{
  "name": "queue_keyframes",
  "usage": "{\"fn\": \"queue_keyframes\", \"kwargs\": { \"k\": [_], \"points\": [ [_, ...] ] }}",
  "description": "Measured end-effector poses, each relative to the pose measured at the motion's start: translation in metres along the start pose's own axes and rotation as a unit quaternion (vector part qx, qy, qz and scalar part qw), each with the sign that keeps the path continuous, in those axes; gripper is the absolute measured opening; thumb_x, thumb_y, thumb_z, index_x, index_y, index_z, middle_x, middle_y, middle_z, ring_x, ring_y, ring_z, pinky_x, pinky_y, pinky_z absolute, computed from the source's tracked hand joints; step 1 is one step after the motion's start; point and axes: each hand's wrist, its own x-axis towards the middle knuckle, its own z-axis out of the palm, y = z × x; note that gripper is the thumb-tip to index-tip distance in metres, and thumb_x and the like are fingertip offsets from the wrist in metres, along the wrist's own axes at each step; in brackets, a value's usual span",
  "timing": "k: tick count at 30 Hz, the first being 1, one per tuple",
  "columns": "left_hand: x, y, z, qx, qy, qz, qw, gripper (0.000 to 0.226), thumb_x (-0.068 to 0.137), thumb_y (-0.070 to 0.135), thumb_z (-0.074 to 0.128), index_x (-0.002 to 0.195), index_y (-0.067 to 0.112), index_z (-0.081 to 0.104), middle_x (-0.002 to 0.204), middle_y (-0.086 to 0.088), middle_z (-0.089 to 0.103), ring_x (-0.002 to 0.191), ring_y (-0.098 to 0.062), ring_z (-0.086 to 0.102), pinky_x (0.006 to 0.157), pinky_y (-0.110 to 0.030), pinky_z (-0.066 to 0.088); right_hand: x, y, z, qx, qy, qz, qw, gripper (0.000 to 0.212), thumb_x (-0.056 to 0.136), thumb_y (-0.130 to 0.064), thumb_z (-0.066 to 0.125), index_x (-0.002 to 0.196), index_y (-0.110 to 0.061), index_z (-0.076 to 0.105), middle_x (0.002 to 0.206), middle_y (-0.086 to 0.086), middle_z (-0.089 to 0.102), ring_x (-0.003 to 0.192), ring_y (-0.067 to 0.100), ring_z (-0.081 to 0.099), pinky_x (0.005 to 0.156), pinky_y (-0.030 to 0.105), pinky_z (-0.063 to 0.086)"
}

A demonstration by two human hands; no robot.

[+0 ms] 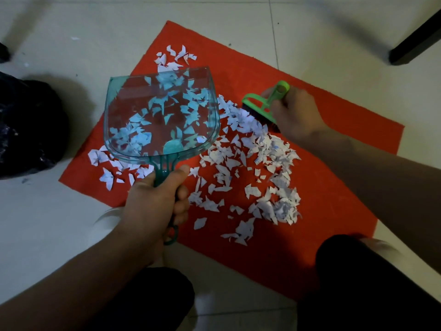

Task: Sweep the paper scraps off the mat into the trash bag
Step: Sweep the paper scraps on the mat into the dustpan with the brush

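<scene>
White paper scraps (253, 168) litter centre of red rectangular mat (334, 144); right edge bare. Left hand (155, 201) grips transparent teal plastic dustpan (162, 113); right hand (294, 111) grips green hand brush (265, 103). Black trash bag (26, 125) beyond left corner.

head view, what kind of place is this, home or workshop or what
Probably an indoor room in a home, though that is a guess. The floor is pale tile, a small red mat lies on it, a dark furniture leg stands nearby, and a black trash bag sits beside the mat.
</scene>
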Motion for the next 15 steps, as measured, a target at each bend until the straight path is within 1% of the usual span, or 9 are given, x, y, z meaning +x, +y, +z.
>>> {"fn": "queue_keyframes", "kwargs": {
  "k": [2, 5, 7, 8, 10, 12, 14, 15],
  "points": [
    [-0.004, -0.006, 0.0, -0.015, -0.003, 0.007, 1.0, 0.037, 0.092, 0.04, 0.064, 0.066, 0.019, 0.048, 0.052, 0.001, 0.041, 0.041, -0.013, 0.034, 0.042, -0.025, 0.026, -0.013, -0.002, -0.01, 0.024, 0.015, -0.009, 1.0, 0.029, 0.1, -0.015, 0.04, 0.119, -0.016, 0.061, 0.103, 0.009, 0.063, 0.078, 0.025, 0.061, 0.061, 0.031, 0.047],
    [-0.01, -0.013, 0.0, -0.04, -0.002, 0.02, 0.999, 0.033, 0.092, 0.035, 0.066, 0.069, 0.019, 0.048, 0.056, 0.001, 0.042, 0.042, -0.011, 0.034, 0.041, -0.024, 0.027, -0.037, -0.003, -0.027, 0.028, 0.024, -0.017, 0.999, 0.03, 0.098, -0.014, 0.042, 0.12, -0.021, 0.061, 0.105, 0.005, 0.062, 0.085, 0.03, 0.063, 0.069, 0.039, 0.053],
    [-0.015, -0.017, 0.001, -0.041, 0.002, 0.017, 0.999, 0.032, 0.09, 0.036, 0.067, 0.069, 0.02, 0.05, 0.056, 0.001, 0.043, 0.042, -0.011, 0.034, 0.044, -0.025, 0.025, -0.056, -0.004, -0.036, 0.037, 0.026, -0.025, 0.999, 0.028, 0.097, -0.013, 0.045, 0.117, -0.022, 0.062, 0.104, 0.002, 0.063, 0.087, 0.029, 0.064, 0.073, 0.042, 0.056],
    [-0.018, -0.019, 0.001, -0.041, 0.005, 0.012, 0.999, 0.031, 0.09, 0.036, 0.068, 0.07, 0.02, 0.05, 0.055, 0.002, 0.043, 0.042, -0.011, 0.035, 0.044, -0.025, 0.025, -0.066, -0.004, -0.038, 0.046, 0.022, -0.029, 0.998, 0.027, 0.096, -0.012, 0.046, 0.114, -0.023, 0.063, 0.102, 0.001, 0.064, 0.086, 0.028, 0.065, 0.073, 0.043, 0.057],
    [-0.024, -0.024, -0.001, -0.041, 0.004, 0.006, 0.999, 0.028, 0.09, 0.035, 0.068, 0.073, 0.019, 0.052, 0.055, 0.003, 0.044, 0.042, -0.01, 0.036, 0.04, -0.022, 0.028, -0.088, -0.006, -0.04, 0.076, 0.006, -0.033, 0.997, 0.024, 0.095, -0.01, 0.049, 0.107, -0.025, 0.064, 0.097, 0.0, 0.067, 0.08, 0.025, 0.065, 0.068, 0.041, 0.056],
    [-0.03, -0.03, -0.004, -0.035, -0.005, 0.002, 0.999, 0.029, 0.09, 0.035, 0.067, 0.072, 0.019, 0.05, 0.055, 0.003, 0.043, 0.042, -0.009, 0.036, 0.037, -0.022, 0.029, -0.108, -0.007, -0.036, 0.119, -0.012, -0.027, 0.992, 0.022, 0.094, -0.009, 0.051, 0.1, -0.024, 0.066, 0.093, -0.001, 0.069, 0.075, 0.022, 0.066, 0.064, 0.042, 0.057],
    [-0.032, -0.036, -0.009, -0.02, -0.006, -0.004, 1.0, 0.033, 0.091, 0.036, 0.066, 0.07, 0.018, 0.048, 0.054, 0.002, 0.042, 0.042, -0.01, 0.035, 0.039, -0.024, 0.03, -0.125, -0.006, -0.029, 0.148, -0.034, -0.016, 0.988, 0.021, 0.093, -0.007, 0.055, 0.095, -0.025, 0.067, 0.09, -0.006, 0.069, 0.074, 0.019, 0.067, 0.064, 0.04, 0.057],
    [-0.032, -0.037, -0.012, -0.011, -0.003, -0.007, 1.0, 0.034, 0.091, 0.038, 0.066, 0.07, 0.018, 0.047, 0.053, 0.002, 0.042, 0.042, -0.01, 0.035, 0.04, -0.025, 0.029, -0.131, -0.005, -0.025, 0.164, -0.05, -0.01, 0.985, 0.021, 0.093, -0.006, 0.056, 0.093, -0.023, 0.068, 0.087, -0.006, 0.07, 0.072, 0.019, 0.068, 0.063, 0.038, 0.057]
  ]
}}
